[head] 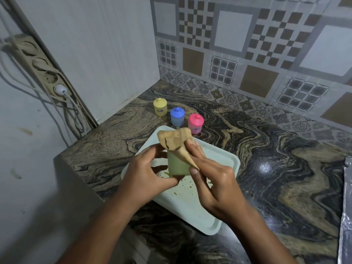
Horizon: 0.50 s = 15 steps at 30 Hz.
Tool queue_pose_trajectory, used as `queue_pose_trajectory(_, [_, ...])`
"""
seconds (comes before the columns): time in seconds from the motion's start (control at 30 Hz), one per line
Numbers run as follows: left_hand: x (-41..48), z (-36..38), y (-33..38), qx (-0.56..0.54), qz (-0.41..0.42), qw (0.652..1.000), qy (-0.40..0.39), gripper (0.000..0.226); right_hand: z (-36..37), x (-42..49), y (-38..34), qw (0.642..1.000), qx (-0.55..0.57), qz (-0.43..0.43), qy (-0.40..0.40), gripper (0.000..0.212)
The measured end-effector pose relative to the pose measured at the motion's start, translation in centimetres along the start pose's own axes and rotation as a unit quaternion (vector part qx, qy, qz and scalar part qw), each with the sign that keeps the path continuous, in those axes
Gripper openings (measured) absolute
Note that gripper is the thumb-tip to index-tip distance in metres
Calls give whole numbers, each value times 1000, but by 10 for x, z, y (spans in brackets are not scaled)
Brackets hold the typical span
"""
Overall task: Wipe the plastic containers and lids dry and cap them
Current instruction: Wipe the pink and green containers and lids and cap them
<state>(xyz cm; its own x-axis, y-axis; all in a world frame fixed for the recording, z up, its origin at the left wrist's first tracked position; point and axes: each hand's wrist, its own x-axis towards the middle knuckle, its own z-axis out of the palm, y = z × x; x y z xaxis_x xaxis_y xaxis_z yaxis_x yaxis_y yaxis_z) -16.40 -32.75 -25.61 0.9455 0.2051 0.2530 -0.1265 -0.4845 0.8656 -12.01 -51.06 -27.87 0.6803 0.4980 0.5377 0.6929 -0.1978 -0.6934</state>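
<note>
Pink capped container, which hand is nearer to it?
Right. The right hand, pinching the cloth, lies just in front of the pink container; the left hand, holding the green container, is lower and further left.

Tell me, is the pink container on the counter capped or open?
Capped: the pink container stands upright with its knobbed lid on.

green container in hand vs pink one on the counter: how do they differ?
Colour: the green container is pale green; the pink container is bright pink.
Place: green is held in the left hand over the tray; pink stands on the counter.
Top: pink wears a knobbed lid; green's top is hidden by the cloth that the right hand holds.
Both are plastic pots.
</note>
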Motion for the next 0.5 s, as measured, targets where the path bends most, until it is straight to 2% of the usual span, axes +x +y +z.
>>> queue_pose_trajectory(0.1, [-3,4,-2,1,8,1000,-3,55,-4,-14,3,1000,12,-19,1,42])
queue_pose_trajectory(0.23, [2,-5,-13,-46,-4,999,-13,71,-6,-32,3,999,38,-23,-18,38])
queue_pose_trajectory(0.33, [6,-10,-18,-85,-26,996,-12,77,-6,-42,3,989,132,65,-4,33])
queue_pose_trajectory(0.4, [7,-8,-17,-106,-33,994,5,83,-7,-37,0,945,264,175,82,29])
queue_pose_trajectory(0.5, [9,-6,-17,-134,-52,989,39,85,-14,-16,-2,826,407,307,242,33])
